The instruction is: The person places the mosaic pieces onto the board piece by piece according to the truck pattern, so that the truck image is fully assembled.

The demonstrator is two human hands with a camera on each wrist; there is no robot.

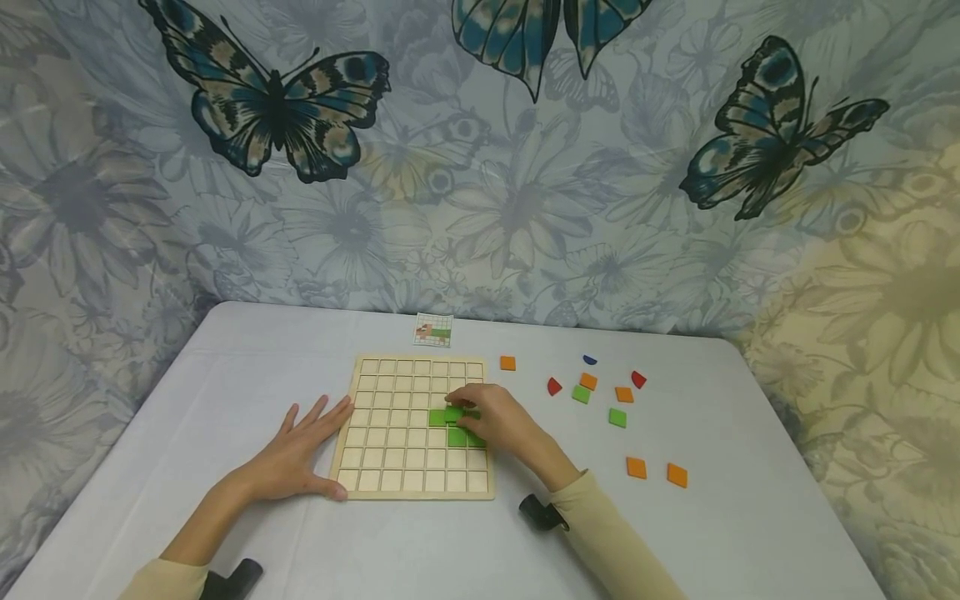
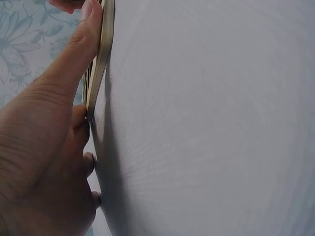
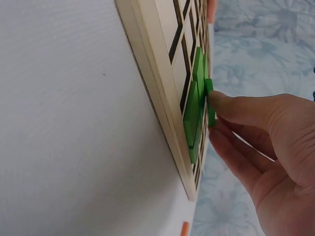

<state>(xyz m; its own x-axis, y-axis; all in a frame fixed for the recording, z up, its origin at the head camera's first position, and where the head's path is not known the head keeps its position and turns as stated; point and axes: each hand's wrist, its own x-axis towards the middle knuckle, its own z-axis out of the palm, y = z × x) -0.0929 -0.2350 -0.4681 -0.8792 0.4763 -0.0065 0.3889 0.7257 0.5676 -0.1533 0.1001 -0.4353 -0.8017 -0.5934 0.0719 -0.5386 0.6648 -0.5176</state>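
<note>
A wooden grid board (image 1: 384, 414) lies on the white table. My left hand (image 1: 292, 460) is spread at its left side, with the thumb by the near left corner and fingertips right at the left edge. Over the right part of the board, my right hand (image 1: 501, 419) pinches a green square tile (image 3: 209, 87) between thumb and fingers. In the right wrist view this tile stands a little above the grid. Several other green tiles (image 1: 457, 437) sit in the cells below and around it, partly hidden by the right hand.
A small printed card (image 1: 432, 331) lies behind the board. To the right are scattered orange tiles (image 1: 636, 467), green tiles (image 1: 617, 417), red pieces (image 1: 554, 386) and a blue half-round piece (image 1: 590, 360). A patterned butterfly cloth (image 1: 517, 208) hangs behind the table.
</note>
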